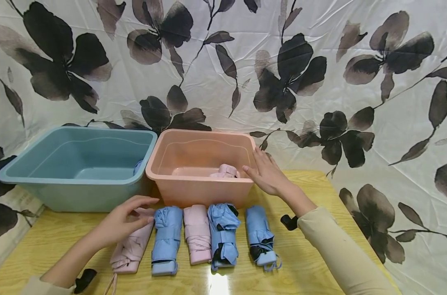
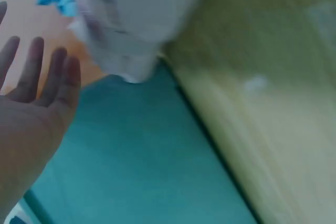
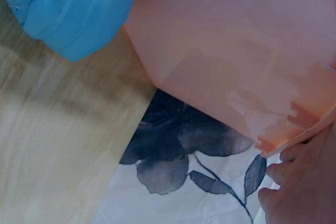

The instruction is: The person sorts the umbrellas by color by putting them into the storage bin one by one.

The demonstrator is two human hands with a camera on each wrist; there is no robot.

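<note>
My left hand (image 1: 120, 223) is over the leftmost folded pink umbrella (image 1: 129, 252), its fingers loosely bent with a gap between them and the thumb. In the left wrist view the left palm (image 2: 31, 114) faces up with nothing in it. At the right end of the pink bin (image 1: 197, 190), my right hand (image 1: 270, 175) touches the rim with outstretched fingers. Inside that bin lies a pink folded umbrella (image 1: 227, 170). To the right of the leftmost umbrella are a blue umbrella (image 1: 167, 241), a pink one (image 1: 197, 233) and two more blue ones (image 1: 223, 241).
A teal bin (image 1: 91, 198) stands against the pink bin's left side, with a bit of blue cloth (image 1: 137, 166) showing inside. Both stand at the back of the wooden table (image 1: 301, 262), before a floral curtain (image 1: 223, 98). The umbrellas lie in a row in front of them.
</note>
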